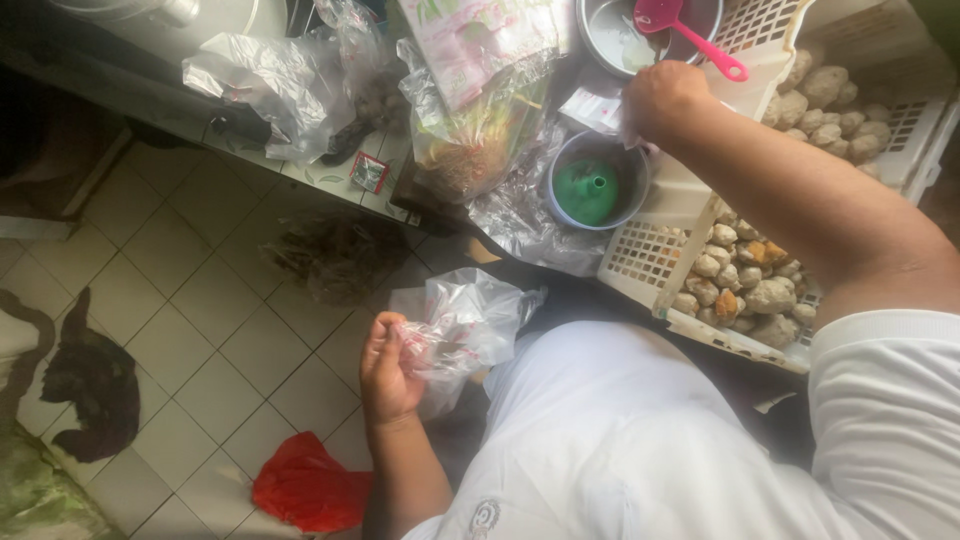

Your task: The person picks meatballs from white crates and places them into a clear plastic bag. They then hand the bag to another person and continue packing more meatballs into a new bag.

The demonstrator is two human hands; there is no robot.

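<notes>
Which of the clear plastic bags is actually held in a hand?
The small crumpled clear plastic bag in the left hand, over the tiled floor; the other bags lie untouched on the counter.

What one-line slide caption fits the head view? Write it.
Left hand holds a crumpled clear plastic bag; right hand reaches above a white slotted plastic basket of lumpy beige balls.

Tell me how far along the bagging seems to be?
Early, it seems. No filled bag shows. In hand: the left hand holds an empty clear plastic bag, and the right hand reaches over the white basket near the grey bowl with a green funnel. Left: the basket is full of round, pale and browned food balls.
</notes>
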